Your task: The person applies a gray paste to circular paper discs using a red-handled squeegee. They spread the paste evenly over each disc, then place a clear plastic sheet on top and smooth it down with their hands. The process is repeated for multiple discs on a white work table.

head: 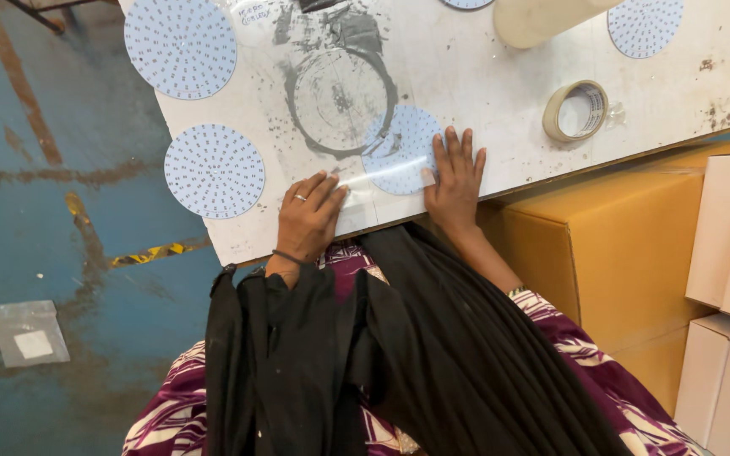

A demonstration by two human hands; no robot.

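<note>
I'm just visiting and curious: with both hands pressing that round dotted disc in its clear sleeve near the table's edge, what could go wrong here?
1. The round disc lies on the grimy ring stain, so dirt might smear onto its sleeve.
2. The left hand and right hand work close to the table edge; a slip could send the disc off.
3. The tape roll also sits near the edge and might get knocked down.

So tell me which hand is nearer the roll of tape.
Right. The right hand lies flat on the white table, below-left of the roll of tape. The left hand rests farther left, near the table's edge.
</note>
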